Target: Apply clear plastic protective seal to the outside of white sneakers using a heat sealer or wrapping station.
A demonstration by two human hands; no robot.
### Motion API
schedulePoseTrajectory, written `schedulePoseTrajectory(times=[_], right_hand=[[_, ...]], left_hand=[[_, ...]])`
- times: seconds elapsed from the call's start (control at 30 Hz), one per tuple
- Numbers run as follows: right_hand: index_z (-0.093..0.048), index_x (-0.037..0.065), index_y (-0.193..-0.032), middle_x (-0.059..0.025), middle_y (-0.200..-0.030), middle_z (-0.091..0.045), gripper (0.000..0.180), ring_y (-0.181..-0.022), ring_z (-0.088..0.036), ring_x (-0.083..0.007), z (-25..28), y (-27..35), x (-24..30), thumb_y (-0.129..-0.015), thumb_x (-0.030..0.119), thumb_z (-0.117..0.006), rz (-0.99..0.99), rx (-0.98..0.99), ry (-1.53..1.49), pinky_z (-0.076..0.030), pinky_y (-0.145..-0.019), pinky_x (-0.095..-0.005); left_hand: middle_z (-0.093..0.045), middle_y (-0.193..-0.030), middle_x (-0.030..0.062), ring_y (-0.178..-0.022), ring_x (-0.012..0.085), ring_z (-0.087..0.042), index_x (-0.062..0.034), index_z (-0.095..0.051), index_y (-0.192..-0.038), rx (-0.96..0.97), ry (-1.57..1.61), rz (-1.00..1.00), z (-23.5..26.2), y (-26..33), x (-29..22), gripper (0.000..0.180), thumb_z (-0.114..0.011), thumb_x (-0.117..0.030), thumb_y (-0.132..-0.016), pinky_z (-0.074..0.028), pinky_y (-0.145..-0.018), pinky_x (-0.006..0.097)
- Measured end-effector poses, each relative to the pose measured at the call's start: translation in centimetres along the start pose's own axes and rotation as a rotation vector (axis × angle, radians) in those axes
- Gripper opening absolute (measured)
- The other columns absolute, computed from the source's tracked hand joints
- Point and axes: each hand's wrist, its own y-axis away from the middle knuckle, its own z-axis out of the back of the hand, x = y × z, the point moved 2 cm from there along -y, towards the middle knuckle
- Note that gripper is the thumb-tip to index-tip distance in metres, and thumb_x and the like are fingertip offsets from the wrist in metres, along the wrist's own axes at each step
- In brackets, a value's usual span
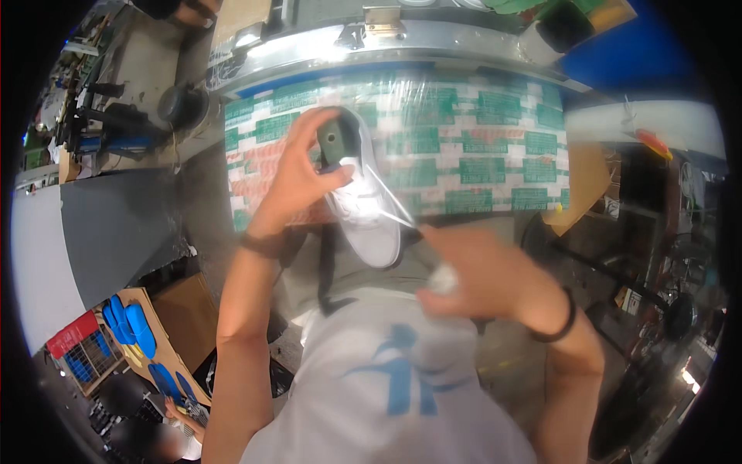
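Observation:
A white lace-up sneaker (372, 238) is tilted over the front edge of the table, toe toward me, its dark-lined opening facing up. My left hand (297, 178) grips it around the heel and collar, with the thumb by the tongue. From the eyelets a white shoelace (393, 203) runs taut to the right. The far end of that lace goes into my closed right hand (487, 271), which is smeared by motion. A small whitish bundle (443, 280) shows at its fingers, too blurred to name.
Green-and-white printed sheeting under clear film covers the table (495, 143). Behind it runs a metal-edged rail (456, 39). A cardboard piece (585, 185) juts out at the right. Blue sole-shaped pieces (139, 329) lie on a board at lower left, near another person's hand (182, 414).

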Motion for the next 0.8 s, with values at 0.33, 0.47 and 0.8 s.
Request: schedulePoseTrajectory(times=[0.33,0.47,0.8], right_hand=[[-0.057,-0.003,-0.155,-0.0212,-0.113,-0.077,0.086,-0.101,-0.074,-0.0421,-4.6,-1.7,-2.2,-0.084,0.033,-0.087,0.09,-0.258,-0.073,-0.06,-0.09,-0.0474],[-0.057,-0.005,-0.156,-0.0176,-0.104,-0.073,0.096,-0.095,-0.072,-0.0367,-9.4,-5.7,-1.6,-0.077,0.035,-0.091,0.13,-0.374,-0.077,-0.058,-0.086,-0.0476],[-0.058,-0.014,-0.149,-0.0218,-0.101,-0.074,0.094,-0.087,-0.074,-0.0414,-11.3,-8.6,-0.1,-0.076,0.035,-0.092,0.189,-0.411,-0.017,-0.06,-0.081,-0.0494]], left_hand=[[-0.039,-0.17,0.0197,-0.158,0.0407,-0.04,-0.0173,-0.054,-0.162,-0.026,-0.139,-0.003,-0.6,-0.1,0.0,0.095,-0.097,-0.024,-0.078,-0.038,-0.13,0.052],[-0.04,-0.172,0.0158,-0.161,0.0383,-0.036,-0.0205,-0.05,-0.168,0.109,-0.067,-0.021,0.4,-0.6,0.9,0.103,-0.099,-0.035,-0.078,-0.04,-0.127,0.054],[-0.04,-0.17,0.0164,-0.162,0.0393,-0.036,-0.0211,-0.052,-0.165,0.07,-0.053,-0.008,0.4,-0.4,1.2,0.106,-0.103,-0.039,-0.074,-0.038,-0.13,0.054]])
